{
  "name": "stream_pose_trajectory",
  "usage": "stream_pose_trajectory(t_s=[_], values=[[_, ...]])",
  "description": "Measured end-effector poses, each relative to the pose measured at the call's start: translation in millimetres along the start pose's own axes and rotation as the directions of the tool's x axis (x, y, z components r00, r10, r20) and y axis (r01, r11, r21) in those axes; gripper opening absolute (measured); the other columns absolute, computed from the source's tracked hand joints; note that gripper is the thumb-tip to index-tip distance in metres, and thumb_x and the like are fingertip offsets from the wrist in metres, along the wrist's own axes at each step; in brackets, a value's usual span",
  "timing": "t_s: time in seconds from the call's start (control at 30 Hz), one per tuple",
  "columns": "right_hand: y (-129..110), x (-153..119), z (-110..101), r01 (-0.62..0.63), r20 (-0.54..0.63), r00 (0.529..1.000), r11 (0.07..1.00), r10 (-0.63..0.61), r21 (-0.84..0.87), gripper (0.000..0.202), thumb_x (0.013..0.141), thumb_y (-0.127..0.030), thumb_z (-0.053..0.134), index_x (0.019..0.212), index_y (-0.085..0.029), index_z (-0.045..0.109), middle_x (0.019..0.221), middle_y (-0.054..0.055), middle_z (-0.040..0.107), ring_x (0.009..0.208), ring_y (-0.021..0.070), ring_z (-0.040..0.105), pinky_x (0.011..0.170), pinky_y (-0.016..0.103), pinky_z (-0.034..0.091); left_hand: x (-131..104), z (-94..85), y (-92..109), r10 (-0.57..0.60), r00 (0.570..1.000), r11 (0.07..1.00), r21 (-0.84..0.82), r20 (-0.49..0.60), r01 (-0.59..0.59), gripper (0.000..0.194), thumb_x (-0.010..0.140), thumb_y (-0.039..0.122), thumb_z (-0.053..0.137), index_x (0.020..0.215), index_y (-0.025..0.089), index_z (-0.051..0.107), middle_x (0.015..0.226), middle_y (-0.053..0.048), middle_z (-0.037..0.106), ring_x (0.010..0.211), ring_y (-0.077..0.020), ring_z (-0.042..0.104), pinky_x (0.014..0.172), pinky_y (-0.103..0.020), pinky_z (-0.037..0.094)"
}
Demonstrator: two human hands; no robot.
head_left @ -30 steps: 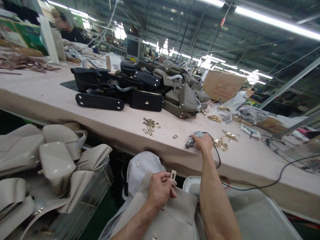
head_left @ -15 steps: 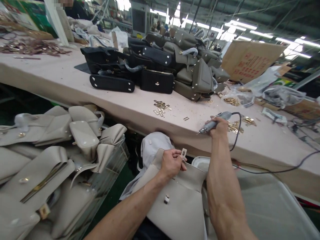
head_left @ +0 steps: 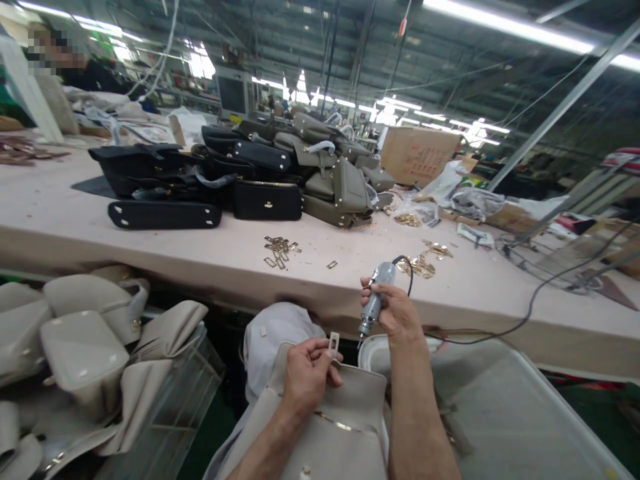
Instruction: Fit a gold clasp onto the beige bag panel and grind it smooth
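A beige handbag (head_left: pixel 345 447) lies across the lap, with its zip showing at the opening. My left hand (head_left: pixel 309 370) is closed in a pinch on a small beige tab (head_left: pixel 333 344) with a rectangular slot, at the bag's upper edge. How the tab joins the bag is hidden by my fingers. In my right hand (head_left: pixel 397 308) is a grey electric screwdriver (head_left: pixel 376 301), its bit angled down just right of the tab and apart from it. A dark cable runs from its top.
Loose metal frames (head_left: pixel 280 251) and gold plates (head_left: pixel 416 267) lie on the table (head_left: pixel 210 267). Black handbags (head_left: pixel 267 200) and olive handbags (head_left: pixel 345 193) are piled behind. A crate (head_left: pixel 175 407) of beige bags is at left, a white bin (head_left: pixel 480 400) at right. Another person is far left.
My right hand has brought the screwdriver down and left, turning its bit from pointing left to pointing downward near the tab. My left hand keeps its pinch. The camera view has tilted up and right.
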State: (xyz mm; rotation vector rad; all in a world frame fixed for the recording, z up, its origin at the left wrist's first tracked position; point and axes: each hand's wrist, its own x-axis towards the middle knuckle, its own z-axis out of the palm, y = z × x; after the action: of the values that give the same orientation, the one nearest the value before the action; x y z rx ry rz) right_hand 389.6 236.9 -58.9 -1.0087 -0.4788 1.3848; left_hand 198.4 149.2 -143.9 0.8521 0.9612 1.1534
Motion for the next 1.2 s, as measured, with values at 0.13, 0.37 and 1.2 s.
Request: stream_pose_trajectory(t_s=[0.13,0.37,1.2], values=[[10,-27,-4,0.171,0.154,0.972,0.985,-0.174,0.032,0.031,0.083,-0.035,0.078,0.104,-0.012,0.069,0.079,0.008,0.071,0.062,0.0164,0.066,0.051,0.026,0.059,0,-0.7,2,-0.013,1.000,1.000,-0.001,-0.015,0.013,0.043,0.074,0.043,0.081,0.096,0.007,0.071,0.079,-0.016,0.079,0.040,-0.0152,0.064,0.041,-0.022,0.050],[31,-36,12,0.482,0.005,0.876,0.874,-0.483,-0.058,0.036,0.084,-0.046,0.079,0.101,-0.020,0.061,0.084,0.002,0.072,0.045,0.0096,0.052,0.036,0.022,0.045,2,-3.9,3,-0.011,1.000,0.999,0.042,-0.006,0.011,0.049,0.072,0.047,0.084,0.098,0.007,0.073,0.079,-0.016,0.079,0.041,-0.0161,0.064,0.041,-0.023,0.049],[12,-65,7,0.440,0.012,0.894,0.881,-0.448,0.172,0.041,0.083,-0.055,0.064,0.100,-0.018,0.067,0.086,0.006,0.071,0.054,0.0135,0.058,0.050,0.028,0.051,-5,5.0,7,0.004,1.000,0.998,0.065,-0.021,-0.003,0.037,0.074,0.039,0.081,0.093,0.009,0.072,0.076,-0.012,0.079,0.041,-0.0144,0.063,0.042,-0.023,0.050]])
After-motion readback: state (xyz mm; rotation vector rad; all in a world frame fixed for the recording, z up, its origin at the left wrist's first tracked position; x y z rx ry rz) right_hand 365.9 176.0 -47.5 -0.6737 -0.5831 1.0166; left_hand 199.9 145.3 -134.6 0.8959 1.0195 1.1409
